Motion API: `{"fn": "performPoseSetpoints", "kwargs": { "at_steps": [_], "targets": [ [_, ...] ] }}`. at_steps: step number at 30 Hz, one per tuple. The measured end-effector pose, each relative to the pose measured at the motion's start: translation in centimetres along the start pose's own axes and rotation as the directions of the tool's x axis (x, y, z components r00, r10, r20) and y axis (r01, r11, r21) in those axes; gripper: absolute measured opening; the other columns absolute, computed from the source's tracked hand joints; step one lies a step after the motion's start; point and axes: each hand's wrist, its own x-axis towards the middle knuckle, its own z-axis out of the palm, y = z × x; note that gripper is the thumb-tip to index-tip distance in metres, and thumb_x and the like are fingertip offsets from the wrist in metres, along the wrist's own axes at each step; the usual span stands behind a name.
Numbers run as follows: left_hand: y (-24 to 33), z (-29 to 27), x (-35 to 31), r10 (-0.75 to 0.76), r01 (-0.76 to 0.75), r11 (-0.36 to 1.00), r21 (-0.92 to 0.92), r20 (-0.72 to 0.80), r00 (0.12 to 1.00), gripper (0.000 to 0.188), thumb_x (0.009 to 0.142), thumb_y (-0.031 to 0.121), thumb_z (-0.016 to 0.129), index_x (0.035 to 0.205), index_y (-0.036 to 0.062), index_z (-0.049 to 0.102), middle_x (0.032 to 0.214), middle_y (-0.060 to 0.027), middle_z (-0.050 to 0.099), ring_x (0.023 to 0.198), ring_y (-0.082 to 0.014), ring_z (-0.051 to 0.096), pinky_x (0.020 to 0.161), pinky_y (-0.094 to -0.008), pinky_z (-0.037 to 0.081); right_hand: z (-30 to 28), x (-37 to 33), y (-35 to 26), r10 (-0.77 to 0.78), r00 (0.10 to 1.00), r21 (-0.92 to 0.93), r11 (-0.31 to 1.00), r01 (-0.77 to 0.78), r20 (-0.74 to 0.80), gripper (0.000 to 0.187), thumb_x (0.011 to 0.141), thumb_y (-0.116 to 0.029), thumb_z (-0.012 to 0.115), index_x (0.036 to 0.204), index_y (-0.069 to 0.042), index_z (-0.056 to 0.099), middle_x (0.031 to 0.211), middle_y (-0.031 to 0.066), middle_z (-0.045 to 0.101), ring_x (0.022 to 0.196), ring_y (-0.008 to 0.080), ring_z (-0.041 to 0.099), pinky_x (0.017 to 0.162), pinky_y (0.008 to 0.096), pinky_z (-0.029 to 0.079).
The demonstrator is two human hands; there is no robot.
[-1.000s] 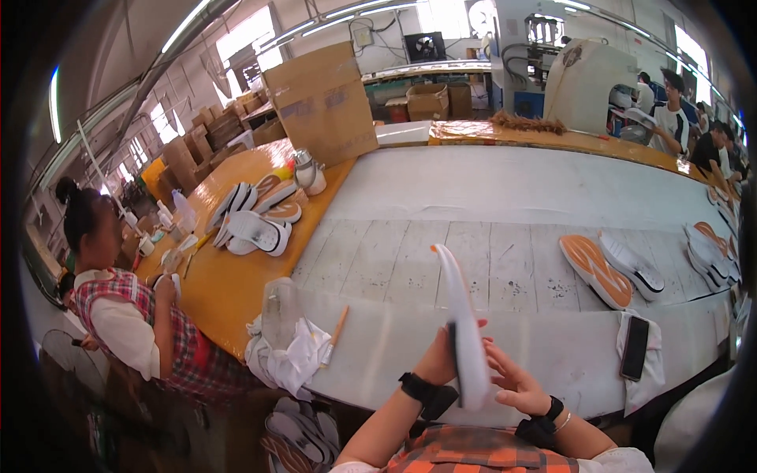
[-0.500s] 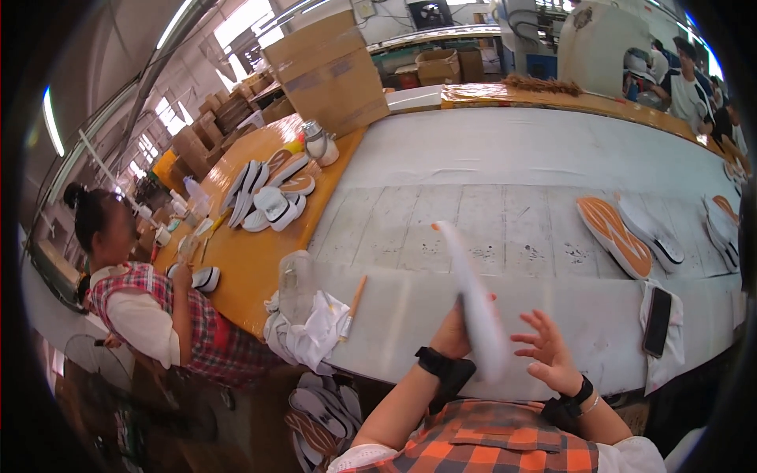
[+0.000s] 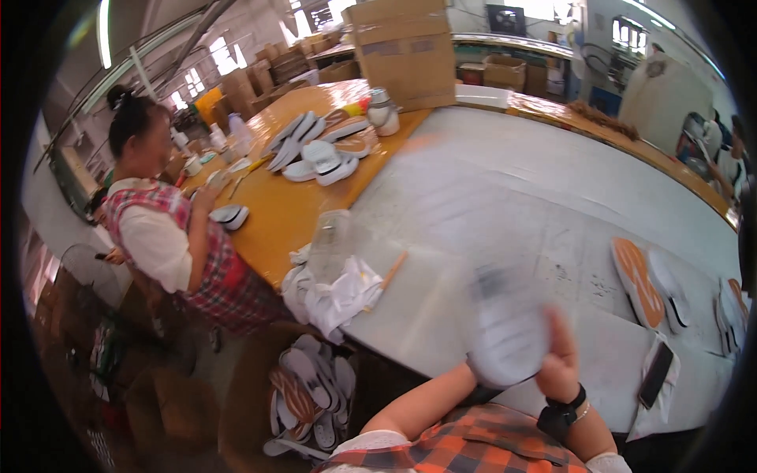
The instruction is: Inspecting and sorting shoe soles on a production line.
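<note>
A white shoe sole point(image 3: 509, 339), smeared by motion, is held up over the grey work surface in front of me. My right hand point(image 3: 560, 363) grips its near right edge, with the fingers wrapped against the rim. Behind the sole my left hand is hidden; only its forearm point(image 3: 430, 402) shows, running up to the sole's near end. On the right of the surface lie an orange-patterned sole point(image 3: 637, 280) and a white sole point(image 3: 669, 292), side by side. More soles point(image 3: 729, 315) lie at the far right edge.
A white cloth point(image 3: 347, 296) and clear plastic container point(image 3: 330, 236) lie left, beside a pencil-like stick point(image 3: 394, 270). A phone point(image 3: 656, 378) rests on cloth at right. Several soles point(image 3: 311, 378) fill a box below. A co-worker point(image 3: 169, 229) stands at the yellow table point(image 3: 264, 252).
My view has swung left. The sole has turned so its broad face shows, and my right hand, open and apart before, now grips it. My left hand has gone out of sight behind it.
</note>
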Motion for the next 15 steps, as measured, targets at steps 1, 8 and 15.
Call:
{"fn": "performPoseSetpoints", "kwargs": {
  "at_steps": [1,8,15],
  "targets": [
    [-1.8,-1.1,-0.3,-0.243,0.181,0.804,-0.567,-0.035,0.969,0.043,0.089,0.028,0.049,0.130,0.0213,0.036,0.122,-0.0077,0.047,0.106,-0.0219,0.048,0.088,-0.0370,0.043,1.4,0.8,-0.8,0.081,0.958,0.079,0.991,-0.106,0.275,0.066,0.081,-0.022,0.059,0.135,0.001,0.027,0.140,0.0111,0.026,0.121,0.0221,0.037,0.097,0.0373,0.034],
    [2.1,0.6,1.8,-0.474,0.366,0.684,-0.631,-0.003,0.881,0.035,0.089,0.024,0.048,0.122,0.0165,0.040,0.115,-0.0115,0.052,0.104,-0.0256,0.051,0.090,-0.0420,0.041,-7.2,-1.4,-2.4,0.249,0.930,-0.177,0.937,-0.303,-0.270,0.022,0.088,-0.005,0.047,0.106,0.002,0.057,0.107,0.0105,0.059,0.099,0.0151,0.055,0.085,0.0302,0.045],
    [2.7,1.4,2.0,-0.516,0.384,0.690,-0.613,-0.046,0.855,0.035,0.088,0.022,0.047,0.122,0.0147,0.041,0.114,-0.0145,0.051,0.102,-0.0289,0.050,0.089,-0.0460,0.040,-25.9,-7.1,-8.3,-0.162,0.706,-0.639,0.593,-0.489,-0.690,0.022,0.082,-0.013,0.057,0.099,0.001,0.059,0.094,0.0101,0.062,0.088,0.0177,0.059,0.077,0.0290,0.047]
  ]
}}
